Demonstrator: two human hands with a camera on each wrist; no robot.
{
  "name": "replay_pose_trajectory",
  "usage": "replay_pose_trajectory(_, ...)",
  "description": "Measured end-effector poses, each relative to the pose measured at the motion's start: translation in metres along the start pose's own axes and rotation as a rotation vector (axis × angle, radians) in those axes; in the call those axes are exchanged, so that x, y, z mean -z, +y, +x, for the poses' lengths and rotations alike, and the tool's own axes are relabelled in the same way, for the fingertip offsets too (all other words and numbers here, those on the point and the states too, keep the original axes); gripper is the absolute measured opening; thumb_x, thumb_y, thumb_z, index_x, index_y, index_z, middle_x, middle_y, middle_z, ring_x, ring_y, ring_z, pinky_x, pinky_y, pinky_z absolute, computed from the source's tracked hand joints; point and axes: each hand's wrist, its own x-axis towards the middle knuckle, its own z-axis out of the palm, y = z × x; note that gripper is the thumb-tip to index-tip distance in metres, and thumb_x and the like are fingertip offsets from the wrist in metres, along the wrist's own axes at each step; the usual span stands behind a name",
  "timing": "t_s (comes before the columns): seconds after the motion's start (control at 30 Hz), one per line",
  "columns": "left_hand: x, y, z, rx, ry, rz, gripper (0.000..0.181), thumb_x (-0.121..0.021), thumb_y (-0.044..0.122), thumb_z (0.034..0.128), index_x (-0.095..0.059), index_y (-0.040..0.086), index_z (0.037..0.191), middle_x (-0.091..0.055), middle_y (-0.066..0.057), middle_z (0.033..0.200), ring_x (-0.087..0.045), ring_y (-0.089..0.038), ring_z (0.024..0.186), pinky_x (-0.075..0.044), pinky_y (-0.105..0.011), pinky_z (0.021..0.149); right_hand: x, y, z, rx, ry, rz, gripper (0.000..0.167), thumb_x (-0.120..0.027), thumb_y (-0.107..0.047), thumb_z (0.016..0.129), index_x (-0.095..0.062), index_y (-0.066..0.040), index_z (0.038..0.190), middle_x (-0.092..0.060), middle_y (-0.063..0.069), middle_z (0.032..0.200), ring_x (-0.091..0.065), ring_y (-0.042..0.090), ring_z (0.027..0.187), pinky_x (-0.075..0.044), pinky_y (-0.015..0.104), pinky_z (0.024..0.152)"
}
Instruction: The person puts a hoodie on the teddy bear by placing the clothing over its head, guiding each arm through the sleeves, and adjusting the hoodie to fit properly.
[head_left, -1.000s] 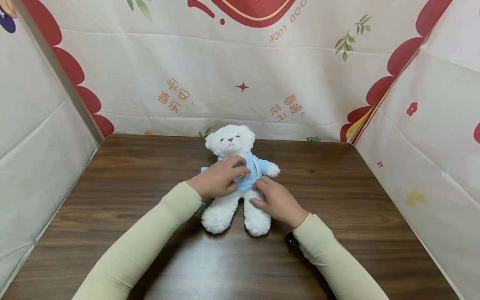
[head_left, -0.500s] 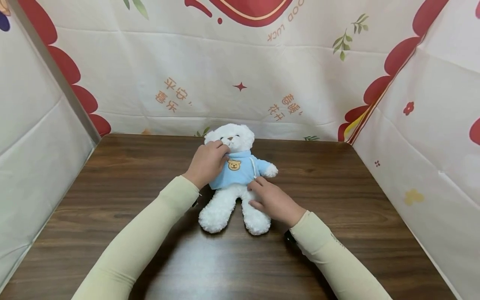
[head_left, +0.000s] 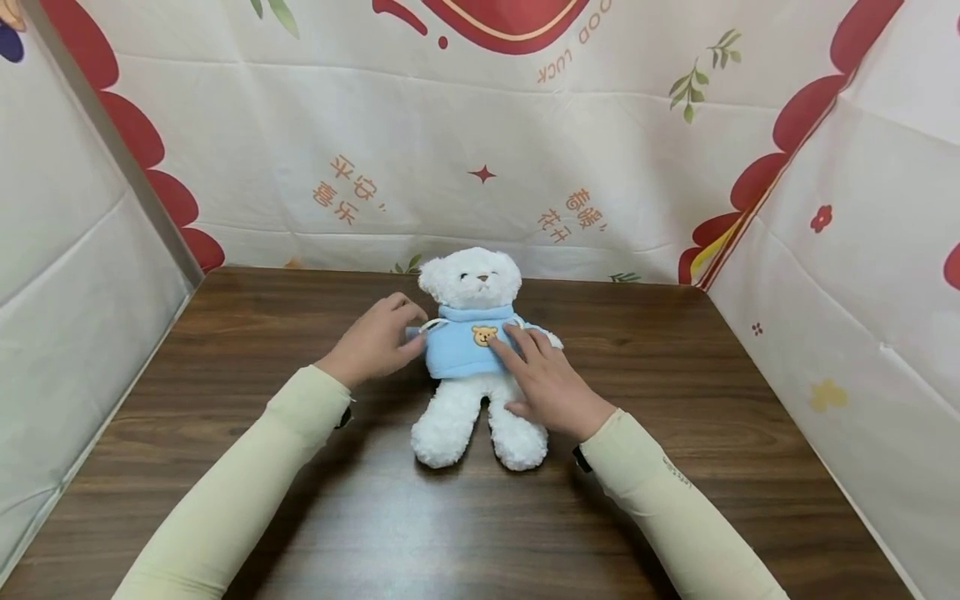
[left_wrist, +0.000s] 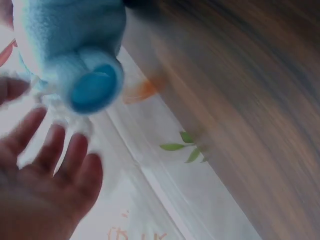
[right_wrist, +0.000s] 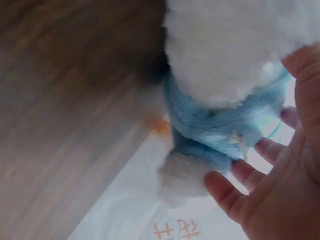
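A white plush teddy bear (head_left: 472, 279) in a light blue hoodie (head_left: 461, 354) lies face up on the table, feet towards me. My left hand (head_left: 378, 342) is beside the sleeve on the left, thumb and fingertips apart near the end of a white drawstring (head_left: 433, 323). In the left wrist view, that sleeve's cuff (left_wrist: 95, 90) gapes and no paw shows in it. My right hand (head_left: 551, 379) lies over the bear's right side with spread fingers, one fingertip at the bear-face patch (head_left: 483, 335). The right wrist view shows those fingers beside the white paw (right_wrist: 182, 177).
The dark wood-grain table (head_left: 262, 450) extends around the bear. A printed white cloth (head_left: 450, 125) hangs behind it, and cloth walls stand at left and right (head_left: 847, 333).
My left hand has moved from the hoodie's front to the bear's left side, with the drawstring now trailing that way. My right hand has slid up onto the hoodie; the bear has shifted slightly right.
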Motion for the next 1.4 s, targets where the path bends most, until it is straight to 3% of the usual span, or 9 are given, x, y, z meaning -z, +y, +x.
replay_pose_trajectory(0.1, -0.003, -0.001, -0.003, -0.048, -0.136, -0.015, 0.041, -0.068, 0.025, 0.0937, -0.061, 0.003, 0.127, -0.055, -0.011, 0.118, -0.055, -0.022, 0.099, -0.047, -0.040, 0.085, 0.004, 0.001, 0.002, -0.031, -0.050, 0.005, 0.094, -0.086, -0.036, 0.077, -0.036, -0.007, 0.152, -0.030, 0.023, 0.151, -0.034, 0.042, 0.131, -0.038, 0.056, 0.103)
replay_pose_trajectory(0.2, -0.008, 0.001, -0.002, -0.078, -0.184, -0.023, 0.051, -0.071, 0.033, 0.0920, -0.057, 0.003, 0.132, -0.054, -0.012, 0.125, -0.055, -0.024, 0.106, -0.047, -0.040, 0.090, 0.006, 0.004, 0.003, -0.054, -0.076, 0.032, 0.088, -0.084, -0.036, 0.079, -0.040, -0.008, 0.150, -0.033, 0.022, 0.148, -0.034, 0.041, 0.131, -0.036, 0.057, 0.104)
replay_pose_trajectory(0.3, -0.011, 0.003, -0.001, -0.080, -0.172, -0.015, 0.053, -0.075, 0.034, 0.0894, -0.057, 0.003, 0.129, -0.054, -0.013, 0.126, -0.055, -0.025, 0.108, -0.046, -0.041, 0.091, 0.006, 0.007, 0.005, -0.056, -0.051, 0.070, 0.075, -0.079, -0.035, 0.083, -0.046, -0.011, 0.146, -0.040, 0.019, 0.144, -0.038, 0.039, 0.129, -0.038, 0.059, 0.099)
replay_pose_trajectory(0.47, -0.016, 0.003, 0.001, -0.052, -0.189, 0.003, 0.055, -0.077, 0.033, 0.0877, -0.056, 0.003, 0.129, -0.055, -0.011, 0.127, -0.055, -0.025, 0.109, -0.046, -0.041, 0.092, 0.000, 0.010, 0.012, -0.060, 0.058, 0.118, 0.046, -0.071, -0.031, 0.093, -0.059, -0.014, 0.133, -0.052, 0.013, 0.129, -0.045, 0.034, 0.122, -0.040, 0.056, 0.097)
replay_pose_trajectory(0.63, -0.020, 0.004, 0.000, -0.025, -0.195, 0.013, 0.058, -0.078, 0.031, 0.0865, -0.054, 0.001, 0.130, -0.057, -0.013, 0.125, -0.056, -0.026, 0.107, -0.046, -0.042, 0.091, -0.011, 0.011, 0.015, -0.050, 0.108, 0.101, 0.045, -0.075, -0.032, 0.091, -0.059, -0.012, 0.128, -0.050, 0.014, 0.122, -0.046, 0.035, 0.118, -0.043, 0.051, 0.094)
replay_pose_trajectory(0.83, -0.022, 0.004, 0.001, -0.134, -0.214, 0.074, 0.057, -0.074, 0.029, 0.0894, -0.054, 0.011, 0.140, -0.049, -0.020, 0.139, -0.059, -0.031, 0.113, -0.050, -0.043, 0.092, -0.012, 0.016, 0.017, -0.031, 0.120, 0.203, 0.038, -0.069, -0.036, 0.094, -0.062, -0.013, 0.124, -0.049, 0.012, 0.121, -0.043, 0.034, 0.117, -0.039, 0.051, 0.095)
replay_pose_trajectory(1.03, -0.024, 0.003, 0.004, -0.246, -0.202, 0.130, 0.043, -0.070, 0.027, 0.0912, -0.063, 0.013, 0.131, -0.048, -0.027, 0.136, -0.062, -0.034, 0.106, -0.050, -0.045, 0.089, -0.014, 0.018, 0.021, -0.058, 0.113, 0.233, 0.024, -0.062, -0.025, 0.100, -0.064, -0.014, 0.121, -0.050, 0.010, 0.118, -0.043, 0.030, 0.107, -0.040, 0.047, 0.089)
replay_pose_trajectory(1.27, -0.021, 0.005, 0.005, -0.279, -0.245, 0.160, 0.043, -0.073, 0.026, 0.0872, -0.063, 0.014, 0.127, -0.047, -0.031, 0.136, -0.063, -0.036, 0.102, -0.051, -0.046, 0.086, -0.014, 0.015, 0.025, -0.056, 0.092, 0.194, 0.028, -0.066, -0.027, 0.097, -0.064, -0.014, 0.122, -0.049, 0.010, 0.116, -0.040, 0.028, 0.096, -0.039, 0.043, 0.078)
replay_pose_trajectory(1.4, -0.023, 0.008, 0.007, -0.295, -0.221, 0.187, 0.038, -0.075, 0.025, 0.0866, -0.065, 0.015, 0.122, -0.049, -0.030, 0.131, -0.062, -0.034, 0.097, -0.052, -0.046, 0.082, -0.013, 0.014, 0.024, -0.070, 0.080, 0.193, 0.028, -0.066, -0.029, 0.097, -0.064, -0.015, 0.121, -0.049, 0.011, 0.118, -0.040, 0.028, 0.097, -0.038, 0.043, 0.078)
